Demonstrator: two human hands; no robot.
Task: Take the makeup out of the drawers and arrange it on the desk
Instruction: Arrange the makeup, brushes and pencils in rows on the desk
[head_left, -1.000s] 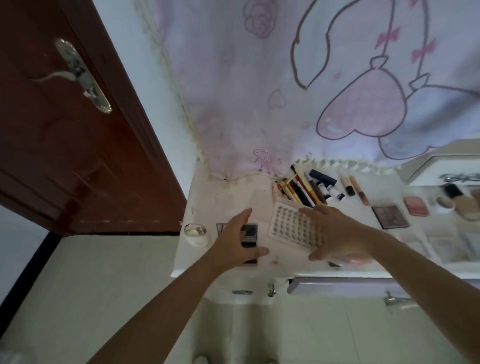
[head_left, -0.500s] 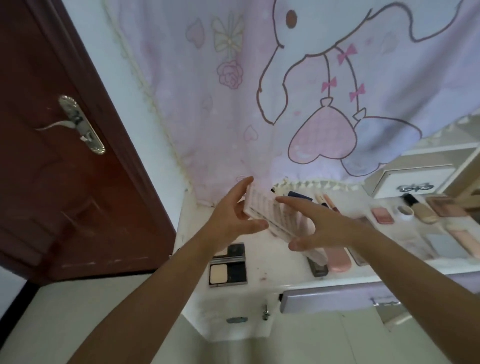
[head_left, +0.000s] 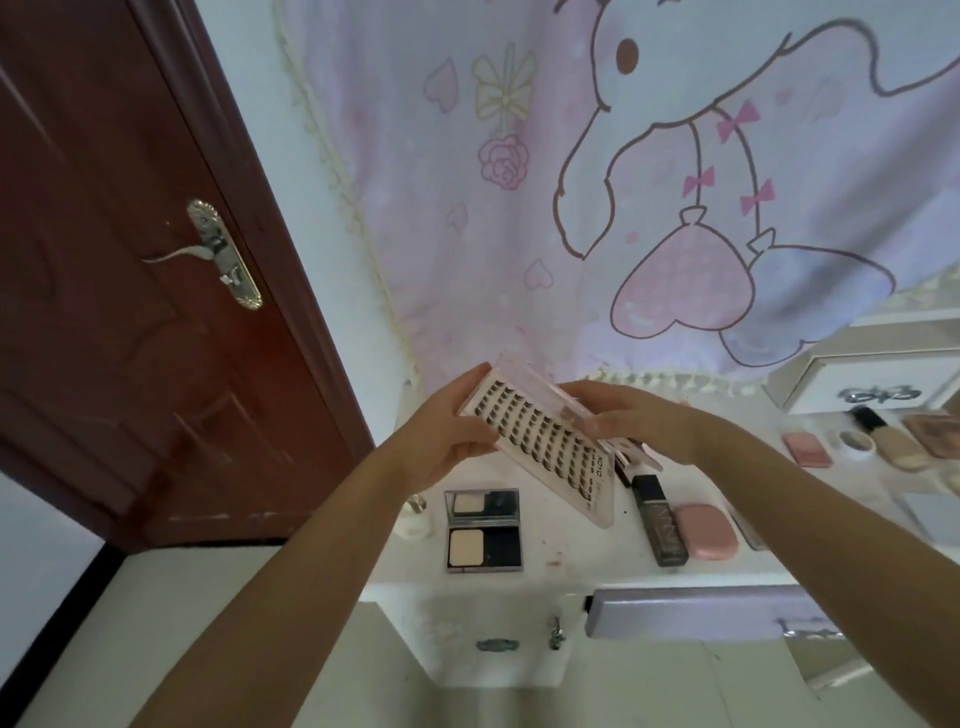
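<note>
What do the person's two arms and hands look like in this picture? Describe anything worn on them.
Both arms are bare from the bottom edge of the picture to the fingertips: no sleeves show. The left hand and right hand wear no gloves, and no rings, watch or bracelet can be seen on the fingers or wrists. The fingernails look short and plain, though they are too small to judge finely.

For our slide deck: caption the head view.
Both hands, left hand and right hand, hold a lash tray above the desk.
</note>
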